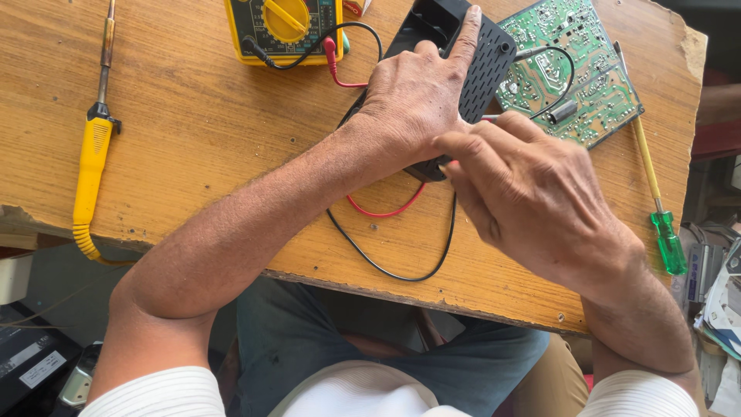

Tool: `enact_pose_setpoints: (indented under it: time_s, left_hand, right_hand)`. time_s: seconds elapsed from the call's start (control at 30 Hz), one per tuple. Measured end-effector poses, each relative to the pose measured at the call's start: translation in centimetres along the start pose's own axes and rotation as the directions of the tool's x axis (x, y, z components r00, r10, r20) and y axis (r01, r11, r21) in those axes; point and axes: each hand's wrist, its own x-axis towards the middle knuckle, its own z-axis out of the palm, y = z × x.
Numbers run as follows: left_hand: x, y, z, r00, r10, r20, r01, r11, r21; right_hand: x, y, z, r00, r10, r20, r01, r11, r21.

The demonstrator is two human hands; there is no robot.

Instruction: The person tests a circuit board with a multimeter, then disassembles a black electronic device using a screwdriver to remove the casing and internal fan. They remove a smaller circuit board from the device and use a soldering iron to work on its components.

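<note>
Black vented casing (463, 54) lay pinned under the left hand (413, 96), fingers spread, while the right hand (532, 197) pinched something hidden, multimeter leads (390, 212) lying unconnected.

We see the left hand (413, 96) pressing down on a black vented casing (480, 66), the right hand (529, 197) pinching at its near edge, green circuit board (575, 73) just right of the casing, yellow multimeter (284, 27) left of it.

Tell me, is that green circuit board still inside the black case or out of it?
Out. The green circuit board lies bare on the wooden table, beside the black case under the left hand.
</note>
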Motion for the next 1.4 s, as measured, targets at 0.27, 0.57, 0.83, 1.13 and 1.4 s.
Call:
enact_pose_setpoints:
  time_s: [0.27,0.57,0.83,1.13,1.4]
  left_hand:
    - [0.2,-0.1,0.4,1.000,0.017,-0.026,-0.017,1.000,0.021]
    - [0.3,-0.6,0.8,0.999,0.021,-0.050,-0.021,1.000,0.013]
    - [0.6,-0.7,0.6,0.998,0.010,-0.060,-0.012,1.000,-0.025]
    - [0.0,-0.5,-0.9,1.000,-0.009,-0.016,0.008,0.999,-0.049]
    - [-0.6,-1.4,-2.8,0.995,-0.033,-0.096,0.022,0.993,-0.113]
  right_hand:
    - [-0.3,0.2,0.2,0.999,0.038,0.028,-0.038,0.999,-0.004]
    - [-0.3,0.2,0.7,0.999,0.047,0.012,-0.047,0.999,0.013]
    - [-0.5,0.2,0.6,0.998,-0.021,-0.051,0.024,0.998,0.051]
    - [-0.8,1.1,0.5,0.994,0.035,-0.104,-0.028,0.997,0.070]
    - [-3.2,2.7,-1.3,0.945,0.198,-0.259,-0.148,0.968,0.201]
